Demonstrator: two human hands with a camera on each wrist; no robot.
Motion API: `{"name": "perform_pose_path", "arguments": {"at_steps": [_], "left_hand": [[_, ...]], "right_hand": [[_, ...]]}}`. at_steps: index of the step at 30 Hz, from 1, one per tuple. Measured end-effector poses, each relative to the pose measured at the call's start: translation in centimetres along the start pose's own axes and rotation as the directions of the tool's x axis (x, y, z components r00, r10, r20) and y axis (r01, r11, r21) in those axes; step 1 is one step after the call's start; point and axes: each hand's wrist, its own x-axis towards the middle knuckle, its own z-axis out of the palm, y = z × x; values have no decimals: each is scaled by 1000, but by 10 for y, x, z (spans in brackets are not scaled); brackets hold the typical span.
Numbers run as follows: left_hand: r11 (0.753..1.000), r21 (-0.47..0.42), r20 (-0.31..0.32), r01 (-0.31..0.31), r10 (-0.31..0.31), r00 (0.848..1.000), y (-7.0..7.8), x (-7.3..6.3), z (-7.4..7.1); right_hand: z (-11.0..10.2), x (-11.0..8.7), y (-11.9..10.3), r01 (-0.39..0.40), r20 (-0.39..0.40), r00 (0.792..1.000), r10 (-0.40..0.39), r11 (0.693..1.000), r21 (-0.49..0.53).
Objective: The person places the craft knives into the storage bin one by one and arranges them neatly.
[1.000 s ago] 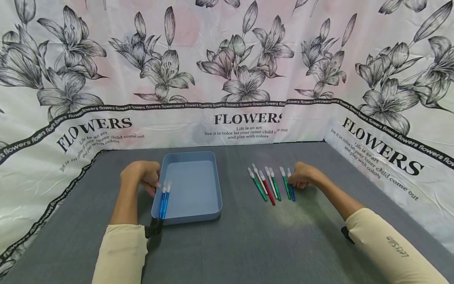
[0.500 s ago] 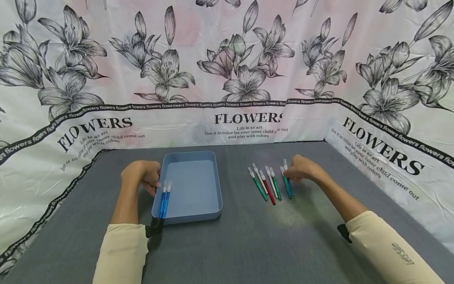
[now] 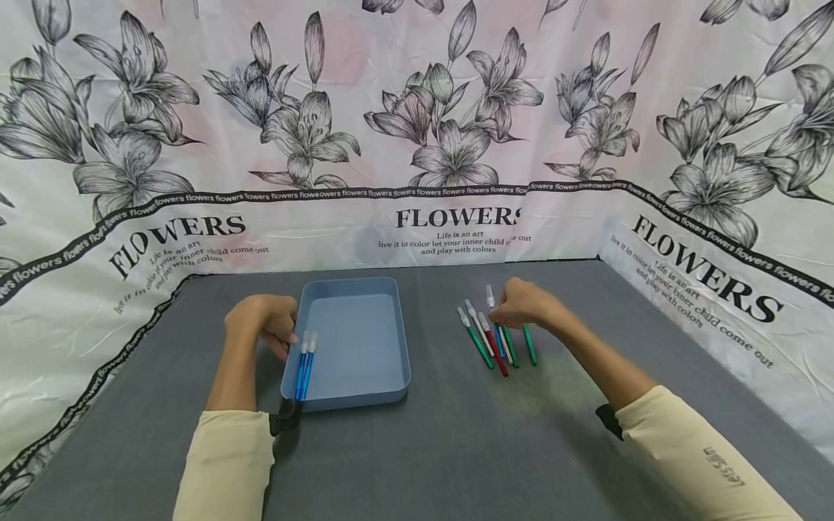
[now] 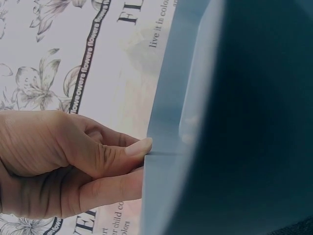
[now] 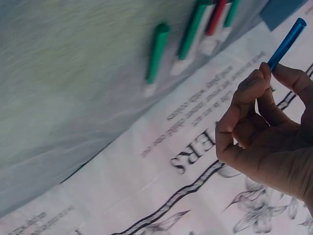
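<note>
A shallow blue-grey tray (image 3: 358,340) lies on the left half of the table, with two blue felt-tip pens (image 3: 302,376) along its left side. My left hand (image 3: 266,318) pinches the tray's left rim between thumb and fingers; the left wrist view shows the thumb (image 4: 139,147) against the edge. Thumb and forefinger of my right hand (image 3: 524,302) pinch another blue felt-tip pen (image 5: 287,44), its clear cap pointing away from me in the head view. Beneath that hand lies a loose row of pens, including a red one (image 3: 496,354) and a green one (image 3: 478,347).
Apart at the row's right end lies a green pen (image 3: 530,346), partly hidden by the right hand. Grey cloth (image 3: 430,449) covers the table. A white flower-printed curtain (image 3: 365,239) closes off the back and both sides.
My right hand has lifted the blue pen from the right end of the row and carried it left, over the other pens. The left hand and tray have stayed put.
</note>
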Motion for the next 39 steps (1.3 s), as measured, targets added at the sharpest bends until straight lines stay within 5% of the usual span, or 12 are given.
{"name": "perform_pose_path", "arguments": {"at_steps": [20, 39], "left_hand": [[999, -46, -11, -21, 21, 1000, 2, 1, 4], [998, -63, -1, -15, 15, 1000, -2, -1, 0]], "right_hand": [[35, 23, -91, 167, 69, 983, -170, 985, 46], [84, 48, -173, 225, 113, 965, -235, 970, 92]]}}
